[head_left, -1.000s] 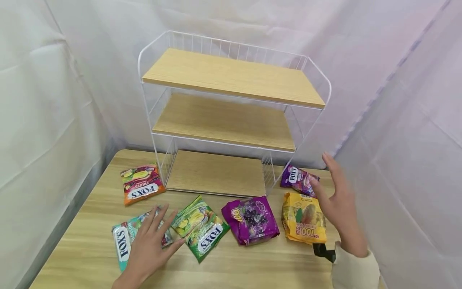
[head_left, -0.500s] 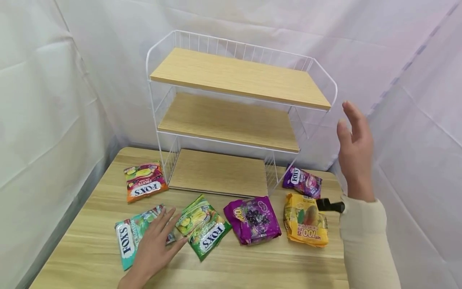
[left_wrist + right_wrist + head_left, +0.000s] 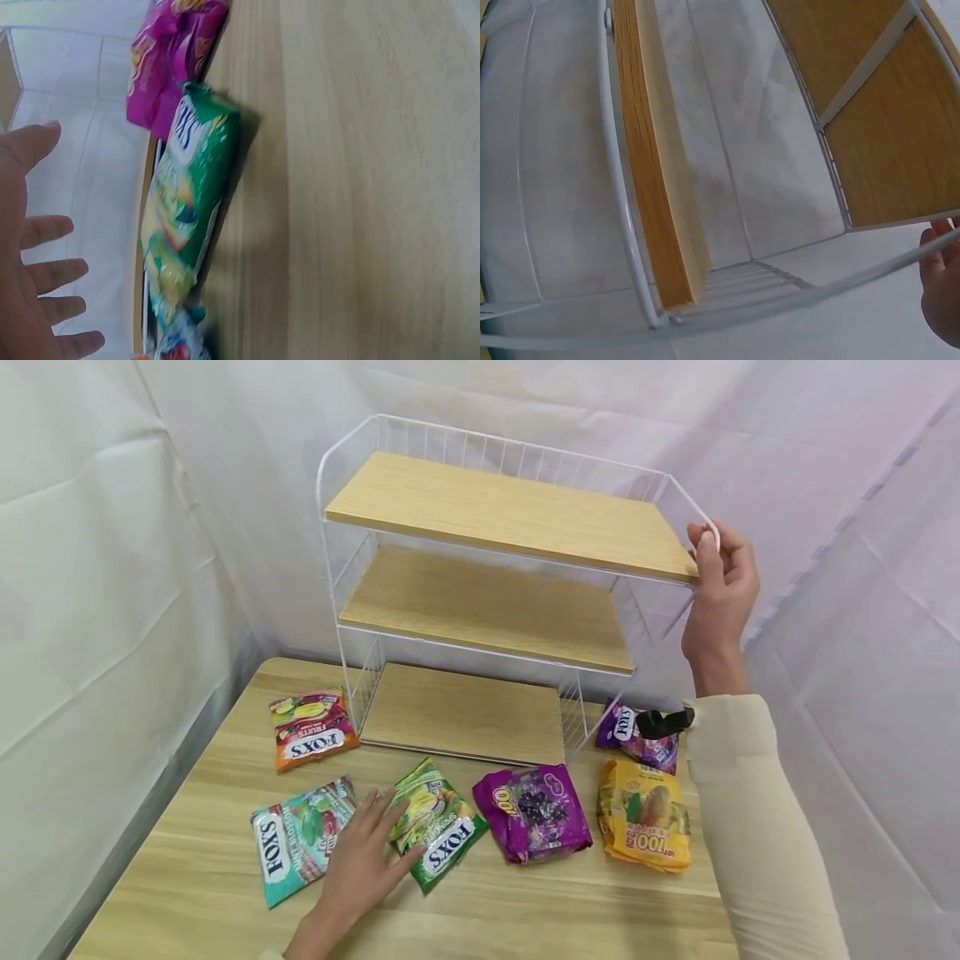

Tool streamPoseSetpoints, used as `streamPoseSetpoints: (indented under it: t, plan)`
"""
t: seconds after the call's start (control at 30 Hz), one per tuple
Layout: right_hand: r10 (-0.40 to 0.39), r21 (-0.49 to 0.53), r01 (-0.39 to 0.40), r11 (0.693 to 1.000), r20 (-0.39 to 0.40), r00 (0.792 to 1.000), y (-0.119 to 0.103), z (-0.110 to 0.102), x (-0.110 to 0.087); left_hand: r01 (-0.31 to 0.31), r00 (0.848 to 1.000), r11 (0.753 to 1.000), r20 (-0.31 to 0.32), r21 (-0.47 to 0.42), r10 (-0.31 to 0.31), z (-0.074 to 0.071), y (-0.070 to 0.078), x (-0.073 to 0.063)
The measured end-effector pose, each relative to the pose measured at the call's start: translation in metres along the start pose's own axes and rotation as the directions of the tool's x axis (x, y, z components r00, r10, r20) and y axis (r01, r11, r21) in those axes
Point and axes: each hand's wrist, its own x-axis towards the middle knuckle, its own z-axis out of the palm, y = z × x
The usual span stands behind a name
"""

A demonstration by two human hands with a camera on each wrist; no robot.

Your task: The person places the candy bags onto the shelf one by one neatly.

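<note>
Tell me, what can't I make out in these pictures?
Head view: part of the green bag, behind the left hand.
Head view: part of the purple Fox's bag, behind a black object.
Right wrist view: most of the right hand, cut off by the right edge.

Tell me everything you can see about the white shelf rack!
The rack is thin white wire, apparently metal, with three flat wood-look boards, one above another. It stands upright at the back of the table, before white cloth. The right hand grips its upper right corner.
</note>
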Motion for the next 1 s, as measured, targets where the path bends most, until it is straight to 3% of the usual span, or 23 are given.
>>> streamPoseSetpoints:
  t: [0.1,0.3,0.53,0.67,1.0]
  plan:
    - [-0.015,0.002,0.015,1.000,-0.038,0.999,0.006,0.003,0.001,0.009,1.000,0.999,0.015,0.042,-0.009,0.008,0.004,0.001]
    - [-0.047,-0.120,0.046,0.992,-0.006,0.999,0.016,0.003,-0.002,-0.025,0.999,1.000,0.032,0.015,0.025,0.022,0.011,0.001]
    - [-0.139,0.021,0.140,0.990,-0.042,0.989,0.030,0.003,-0.007,0.017,0.998,0.999,0.062,-0.045,-0.014,0.030,0.013,-0.006]
    - [-0.187,0.032,0.189,0.981,-0.048,0.981,0.036,0.008,-0.012,0.039,0.996,0.997,0.084,-0.064,-0.033,0.033,0.011,-0.013]
    - [-0.183,0.107,0.185,0.977,-0.020,0.983,0.035,0.024,-0.010,0.029,0.999,0.998,0.033,-0.049,-0.028,0.035,0.006,-0.016]
